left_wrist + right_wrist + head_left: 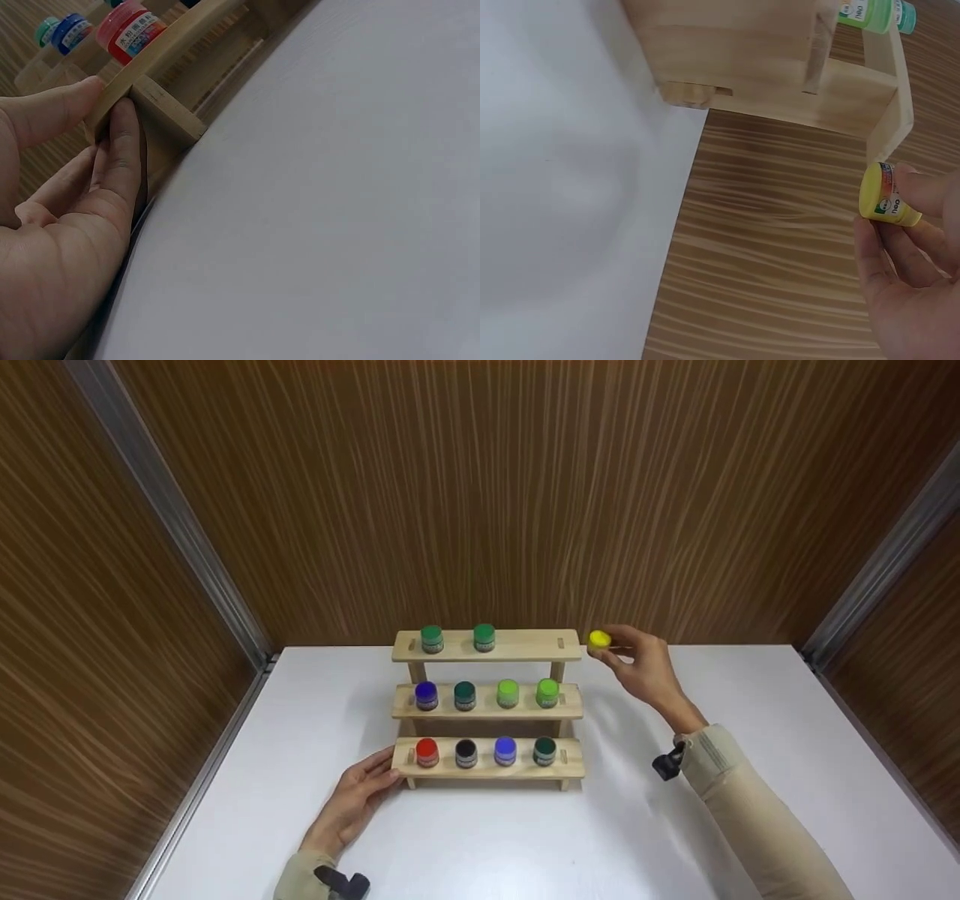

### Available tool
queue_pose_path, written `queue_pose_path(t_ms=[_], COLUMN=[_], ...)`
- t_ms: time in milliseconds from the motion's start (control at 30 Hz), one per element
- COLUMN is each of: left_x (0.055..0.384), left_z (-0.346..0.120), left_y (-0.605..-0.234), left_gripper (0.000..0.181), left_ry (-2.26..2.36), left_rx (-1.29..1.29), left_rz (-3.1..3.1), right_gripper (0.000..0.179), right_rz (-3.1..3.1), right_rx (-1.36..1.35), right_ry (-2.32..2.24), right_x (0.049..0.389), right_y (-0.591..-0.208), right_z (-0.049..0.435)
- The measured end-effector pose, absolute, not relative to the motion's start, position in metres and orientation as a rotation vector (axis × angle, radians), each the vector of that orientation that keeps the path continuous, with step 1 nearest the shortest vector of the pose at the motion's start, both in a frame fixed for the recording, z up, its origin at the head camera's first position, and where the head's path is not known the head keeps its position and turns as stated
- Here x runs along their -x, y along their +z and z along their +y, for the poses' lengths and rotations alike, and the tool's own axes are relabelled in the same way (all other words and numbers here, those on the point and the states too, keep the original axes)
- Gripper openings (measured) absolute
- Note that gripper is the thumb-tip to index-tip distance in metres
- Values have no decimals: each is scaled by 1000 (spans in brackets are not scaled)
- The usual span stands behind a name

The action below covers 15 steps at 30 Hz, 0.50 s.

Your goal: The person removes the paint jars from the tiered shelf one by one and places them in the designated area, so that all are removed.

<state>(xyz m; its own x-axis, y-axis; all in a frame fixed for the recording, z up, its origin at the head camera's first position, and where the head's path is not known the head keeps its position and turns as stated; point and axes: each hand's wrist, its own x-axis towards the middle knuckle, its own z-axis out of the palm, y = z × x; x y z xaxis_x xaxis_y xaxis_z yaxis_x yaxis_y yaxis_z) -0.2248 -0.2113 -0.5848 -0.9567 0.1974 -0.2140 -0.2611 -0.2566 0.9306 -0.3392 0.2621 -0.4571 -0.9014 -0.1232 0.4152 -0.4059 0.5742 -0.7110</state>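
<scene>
A three-step wooden display rack (525, 645) stands on the white table, carrying small paint jars. My left hand (367, 787) grips the left end of its lowest shelf, thumb at the upper edge and fingers underneath, as the left wrist view shows. Beside the right end of the top shelf, my right hand (637, 664) pinches a yellow paint jar (885, 195) between thumb and fingers, held up off the table. Two green jars (484, 637) sit on the left and middle of the top shelf. On the lowest shelf a red jar (129, 31) is nearest my left hand.
The middle shelf holds a blue jar (426, 695), a dark teal jar (465, 696) and two light green jars (508, 694). Black, violet and dark green jars share the lowest shelf with the red one. A wood-grain wall (480, 495) rises right behind the rack.
</scene>
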Motion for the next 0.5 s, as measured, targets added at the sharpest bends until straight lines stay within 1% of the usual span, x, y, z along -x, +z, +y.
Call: queue_pose_path(t_ms=[500], left_x=[224], left_z=[-211], left_y=[-586], left_gripper=[70], left_ry=[2303], left_rx=[98], left_rz=[1683], right_gripper=[37], right_rz=[-2503], right_rx=[-402], right_ry=[1277], right_x=[340], right_y=[-493], right_z=[270])
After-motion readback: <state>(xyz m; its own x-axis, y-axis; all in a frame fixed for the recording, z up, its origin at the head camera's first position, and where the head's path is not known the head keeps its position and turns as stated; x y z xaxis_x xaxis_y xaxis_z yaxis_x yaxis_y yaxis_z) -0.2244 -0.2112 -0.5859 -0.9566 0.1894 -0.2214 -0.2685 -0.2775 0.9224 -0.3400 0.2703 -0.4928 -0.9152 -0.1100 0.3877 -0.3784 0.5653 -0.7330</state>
